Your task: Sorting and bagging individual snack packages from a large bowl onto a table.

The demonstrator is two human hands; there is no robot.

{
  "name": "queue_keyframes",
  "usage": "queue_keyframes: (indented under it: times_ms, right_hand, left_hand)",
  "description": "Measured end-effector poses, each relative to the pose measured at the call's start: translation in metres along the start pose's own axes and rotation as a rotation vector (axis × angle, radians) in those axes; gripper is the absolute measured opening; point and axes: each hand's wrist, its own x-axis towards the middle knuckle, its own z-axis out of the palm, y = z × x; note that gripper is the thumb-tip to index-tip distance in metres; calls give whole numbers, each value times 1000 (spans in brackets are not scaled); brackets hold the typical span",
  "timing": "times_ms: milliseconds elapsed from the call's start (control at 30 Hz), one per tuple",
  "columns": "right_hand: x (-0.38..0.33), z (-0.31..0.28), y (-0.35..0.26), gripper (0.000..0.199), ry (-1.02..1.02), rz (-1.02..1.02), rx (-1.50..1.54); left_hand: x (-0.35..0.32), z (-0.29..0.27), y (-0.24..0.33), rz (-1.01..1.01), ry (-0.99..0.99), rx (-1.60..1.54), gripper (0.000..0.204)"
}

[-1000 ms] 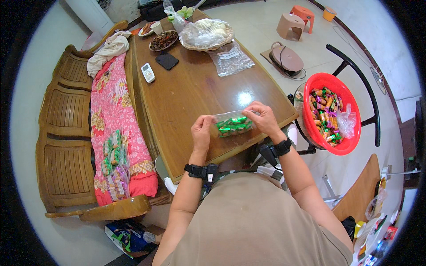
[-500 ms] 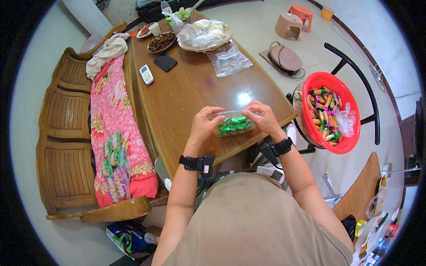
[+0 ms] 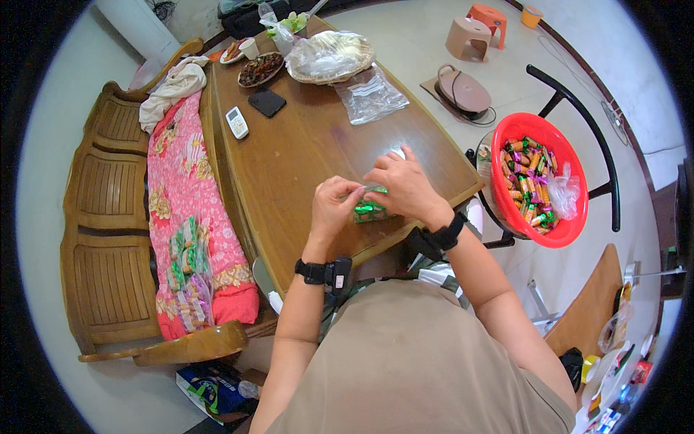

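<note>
A clear plastic zip bag (image 3: 367, 213) filled with green-wrapped sweets lies at the near edge of the wooden table. My left hand (image 3: 335, 207) pinches the left end of its top edge between thumb and fingers. Close beside it, my right hand (image 3: 406, 186) bends over the bag, its thumb and forefinger closed on the same top strip. That hand covers most of the bag's right side. Similar filled bags (image 3: 189, 264) rest on the pink floral cover of the bench to the left.
A red basin (image 3: 504, 199) of wrapped sweets stands on a black-framed chair at right. On the table (image 3: 303, 159) are a remote control (image 3: 236, 122), a black phone-like slab (image 3: 267, 103), a flat empty plastic bag (image 3: 372, 98), a covered basket (image 3: 332, 58) and a plate of dark food (image 3: 261, 70).
My right hand has moved left along the bag's top edge, from its right end to beside my left hand. My left hand has stayed nearly in place.
</note>
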Motion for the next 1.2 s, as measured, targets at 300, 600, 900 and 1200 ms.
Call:
queue_keyframes:
  times_ms: [300,600,900,1200]
  right_hand:
    - [-7,-4,18,10,-80,26,22]
    - [-28,-23,39,10,-52,133,85]
    - [-9,-15,51,13,10,128,26]
    - [-12,8,47,9,214,47,-105]
  left_hand:
    - [0,-4,8,96,0,152,6]
    - [-2,-9,7,66,-17,138,7]
    - [25,-26,-8,60,-29,165,8]
    - [18,-37,-9,392,140,609,4]
